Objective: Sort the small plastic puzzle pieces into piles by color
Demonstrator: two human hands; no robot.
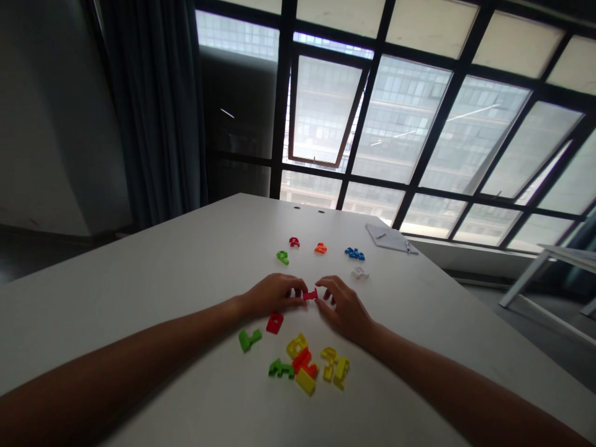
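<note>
Small red plastic piece point(310, 295) gripped between two bare hands, just above or resting on a white table point(139, 279); the pictures do not settle which. Left hand point(272, 295) lies on the piece's left side, its curled fingers point(298, 292) closed on that end. Right hand point(345, 305) lies on the opposite side, its fingers point(328, 287) bent and closed on the other end. The piece's long axis runs crosswise, from one hand to the other, and neither hand is clearly nearer: each touches one end. How firmly each hand grips cannot be told.

Toward the viewer from the small red piece, a loose cluster of chunky plastic pieces lies on the table: red block with a square hole point(274, 323), green L-shaped piece point(249, 339), green piece point(281, 369), and yellow pieces point(306, 381) heaped with an orange-red piece point(302, 359). Beyond the small red piece, well apart from the hands, stand a dark red piece point(294, 242), orange piece point(320, 248), green hooked piece point(282, 257), blue piece point(354, 253) and white piece point(359, 273). Farther beyond and to the right lies a notebook point(390, 238). A large gridded window point(395, 124) rises past the far side.
</note>
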